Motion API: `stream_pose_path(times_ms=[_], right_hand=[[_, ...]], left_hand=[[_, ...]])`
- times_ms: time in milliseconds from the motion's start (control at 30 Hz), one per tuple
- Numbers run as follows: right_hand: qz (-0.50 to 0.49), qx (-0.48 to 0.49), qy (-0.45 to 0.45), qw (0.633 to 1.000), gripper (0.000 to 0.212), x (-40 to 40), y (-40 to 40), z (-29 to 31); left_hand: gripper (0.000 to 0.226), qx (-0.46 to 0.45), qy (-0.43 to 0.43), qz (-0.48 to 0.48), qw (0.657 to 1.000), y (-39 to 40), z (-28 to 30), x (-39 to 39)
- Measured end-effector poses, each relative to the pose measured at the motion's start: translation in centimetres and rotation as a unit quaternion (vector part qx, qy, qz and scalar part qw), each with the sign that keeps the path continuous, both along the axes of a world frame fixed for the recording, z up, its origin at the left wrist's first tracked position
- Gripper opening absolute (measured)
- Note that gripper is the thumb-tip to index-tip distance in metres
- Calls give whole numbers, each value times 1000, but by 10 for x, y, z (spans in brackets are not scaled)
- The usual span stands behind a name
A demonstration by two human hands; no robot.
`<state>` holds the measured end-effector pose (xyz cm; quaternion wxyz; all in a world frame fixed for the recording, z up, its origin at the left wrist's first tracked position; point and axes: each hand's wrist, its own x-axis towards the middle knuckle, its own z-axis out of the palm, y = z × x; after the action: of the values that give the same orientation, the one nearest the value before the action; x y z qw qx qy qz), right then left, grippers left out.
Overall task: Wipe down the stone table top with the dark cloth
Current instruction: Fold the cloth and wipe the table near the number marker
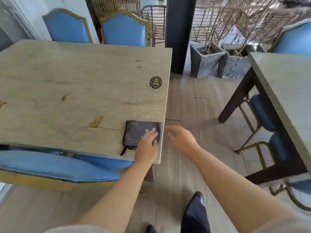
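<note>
Left hand flat on dark cloth at the tabletop's corner, right hand free

Left hand fingers spread, pressing folded dark cloth beside tabletop edge; right hand loosely open, off the edge, holding nothing. Risk: cloth slips off the edge; brown stains left of cloth get missed. Number disc beyond cloth, blue chairs crowd far side

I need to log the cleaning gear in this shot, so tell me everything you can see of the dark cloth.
The dark cloth is a dark grey, soft-looking fabric folded into a rough square. It lies flat on the stone table top at its near right corner, its right side along the table's edge. A thin strip or loop trails from its near left corner. The left hand rests on it, fingers spread; the right hand hovers beside it, off the table.
</note>
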<state>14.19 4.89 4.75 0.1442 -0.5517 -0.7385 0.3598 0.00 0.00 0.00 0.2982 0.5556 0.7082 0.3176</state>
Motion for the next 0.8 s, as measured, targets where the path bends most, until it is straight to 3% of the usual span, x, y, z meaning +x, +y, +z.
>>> stream_pose_path(times_ms=[133,200,300,400,533,600,800], right_hand=[[68,-13,-24,997,38,3,49,-10],[120,-18,-42,992,38,2,74,-15],[197,-29,-61,978,39,2,106,-20],[263,-49,-69,961,44,-3,128,-26],[322,-29,-80,943,56,-14,148,-37],[340,-21,-72,938,56,-20,154,-41],[300,-57,17,952,7,-43,190,-29]], left_hand=[[69,-89,203,-5,975,27,-30,10],[77,-95,249,15,964,30,-41,16],[66,-78,284,43,955,29,-48,23],[57,-90,248,62,962,34,-43,26],[44,-111,101,125,981,47,-14,20],[41,-117,90,135,980,58,8,8],[29,-139,109,128,976,103,60,-23]])
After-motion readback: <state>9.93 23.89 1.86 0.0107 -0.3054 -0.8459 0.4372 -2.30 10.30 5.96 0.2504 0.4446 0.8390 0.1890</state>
